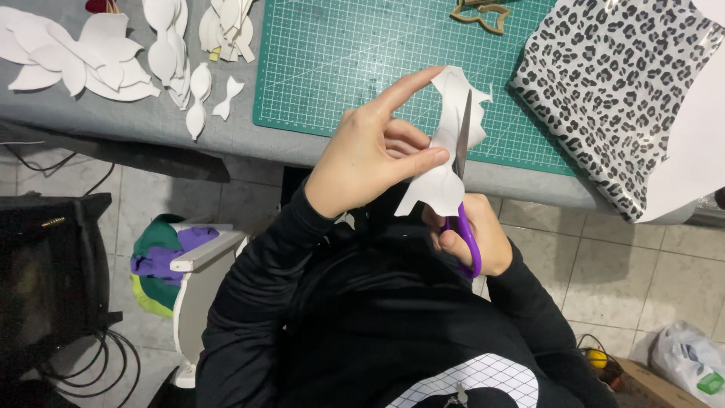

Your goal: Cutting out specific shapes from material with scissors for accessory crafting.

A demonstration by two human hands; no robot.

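My left hand [370,155] pinches a white cut-out sheet [447,151] between thumb and fingers, index finger stretched along its top edge. My right hand [476,238] grips purple-handled scissors [464,219], whose blades point up into the sheet's middle. Both hands hover just in front of the table's near edge, over my black sleeves and lap. The lower part of my right hand is hidden behind the sheet.
A green cutting mat [340,60] lies on the grey table [151,121]. White petal-shaped cut-outs [91,57] pile at the left. A leopard-print sheet [612,83] hangs off the right. A tan star-shaped outline [483,15] rests at the mat's top. Below: a white stool [200,279] and tiled floor.
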